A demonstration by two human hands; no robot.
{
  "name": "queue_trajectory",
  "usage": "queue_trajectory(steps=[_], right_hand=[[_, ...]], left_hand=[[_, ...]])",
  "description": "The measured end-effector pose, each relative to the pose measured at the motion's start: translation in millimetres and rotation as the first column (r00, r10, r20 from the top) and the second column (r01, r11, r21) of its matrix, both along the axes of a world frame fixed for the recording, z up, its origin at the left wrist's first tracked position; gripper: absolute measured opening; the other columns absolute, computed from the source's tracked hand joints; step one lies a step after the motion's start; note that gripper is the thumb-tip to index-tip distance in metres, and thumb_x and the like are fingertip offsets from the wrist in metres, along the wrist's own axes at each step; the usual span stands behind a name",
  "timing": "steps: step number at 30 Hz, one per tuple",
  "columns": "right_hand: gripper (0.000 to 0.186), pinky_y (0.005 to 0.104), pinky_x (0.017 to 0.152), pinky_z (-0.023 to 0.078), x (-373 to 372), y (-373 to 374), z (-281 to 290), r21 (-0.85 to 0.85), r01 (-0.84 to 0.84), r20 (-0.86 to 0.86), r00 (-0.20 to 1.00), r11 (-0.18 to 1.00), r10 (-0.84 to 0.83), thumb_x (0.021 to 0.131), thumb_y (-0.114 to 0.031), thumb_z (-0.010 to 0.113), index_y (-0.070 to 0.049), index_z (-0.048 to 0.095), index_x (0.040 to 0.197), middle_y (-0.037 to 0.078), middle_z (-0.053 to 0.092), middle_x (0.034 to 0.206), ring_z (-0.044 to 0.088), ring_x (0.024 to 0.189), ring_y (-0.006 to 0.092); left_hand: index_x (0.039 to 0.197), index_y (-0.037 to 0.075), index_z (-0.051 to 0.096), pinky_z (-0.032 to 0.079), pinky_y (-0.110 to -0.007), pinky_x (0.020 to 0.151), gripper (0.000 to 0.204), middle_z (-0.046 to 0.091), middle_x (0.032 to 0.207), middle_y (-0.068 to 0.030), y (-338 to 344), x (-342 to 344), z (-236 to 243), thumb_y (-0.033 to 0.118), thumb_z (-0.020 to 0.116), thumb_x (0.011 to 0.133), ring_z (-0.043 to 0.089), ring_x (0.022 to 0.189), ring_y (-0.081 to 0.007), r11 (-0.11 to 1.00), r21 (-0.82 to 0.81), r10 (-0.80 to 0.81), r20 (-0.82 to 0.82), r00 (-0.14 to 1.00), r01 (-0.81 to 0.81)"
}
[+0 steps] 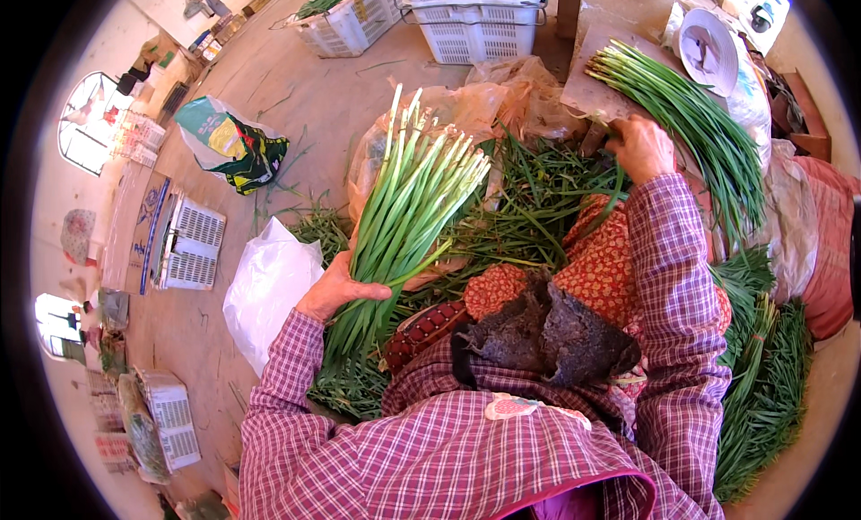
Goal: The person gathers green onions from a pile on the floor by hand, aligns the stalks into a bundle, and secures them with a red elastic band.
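Observation:
My left hand is closed round a bunch of chives, thumb across the front. Their pale stalk ends point up and away from me, and the green leaves hang past my wrist. At the right, my right hand is curled with fingertips drawn together by the near edge of a board. A green leaf dangles below it, but whatever the fingertips hold is hidden. Another bunch of chives lies across the board, right of this hand. Loose green leaves are heaped between my hands, over my patterned red trousers.
Crumpled orange plastic spreads beyond the heap. A white plastic bag and a green printed sack lie leftward. White crates stand at the back, another crate at left. Tied chive bundles lie at my right.

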State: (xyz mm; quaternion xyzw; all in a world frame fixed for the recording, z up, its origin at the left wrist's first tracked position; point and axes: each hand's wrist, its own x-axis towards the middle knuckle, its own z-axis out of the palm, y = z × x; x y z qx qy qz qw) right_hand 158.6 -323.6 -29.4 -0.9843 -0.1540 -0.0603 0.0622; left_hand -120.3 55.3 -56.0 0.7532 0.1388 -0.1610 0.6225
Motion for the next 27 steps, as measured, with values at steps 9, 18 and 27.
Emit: queue_trajectory(steps=[9,18,27], right_hand=[[0.037,0.0358,0.075,0.055,-78.2,119.8,44.2,0.316,-0.509,0.316,0.852,0.801,0.417,0.082,-0.043,0.071,-0.011,0.068,0.099,0.007,0.061,0.091,0.062,0.084,0.0202],[0.016,0.038,0.072,0.055,-22.4,32.2,18.6,0.202,-0.185,0.479,0.875,0.962,0.068,0.086,-0.025,0.068,-0.01,0.069,0.088,0.007,0.063,0.089,0.064,0.085,0.0239],[0.023,0.0443,0.087,0.046,-86.4,103.4,19.3,0.365,-0.463,0.426,0.854,0.808,0.297,0.072,-0.026,0.077,-0.009,0.066,0.083,0.008,0.059,0.089,0.059,0.093,0.0274]], left_hand=[[0.13,-0.003,0.053,0.042,-0.032,0.102,0.075,0.064,0.121,-0.0092,-11.8,9.6,6.6,0.011,0.087,0.065,0.059,0.11,-0.0173,0.986,0.163,-0.052,0.114,0.992,0.033],[0.134,-0.001,0.049,0.042,-0.032,0.103,0.077,0.063,0.123,-0.0074,-6.8,8.5,8.7,0.009,0.085,0.067,0.057,0.112,-0.0153,0.987,0.153,-0.077,0.123,0.989,0.058],[0.132,-0.001,0.051,0.042,-0.031,0.103,0.074,0.064,0.122,-0.0064,-14.9,16.8,13.8,0.008,0.085,0.068,0.058,0.111,-0.0147,0.991,0.133,-0.051,0.127,0.991,0.034]])
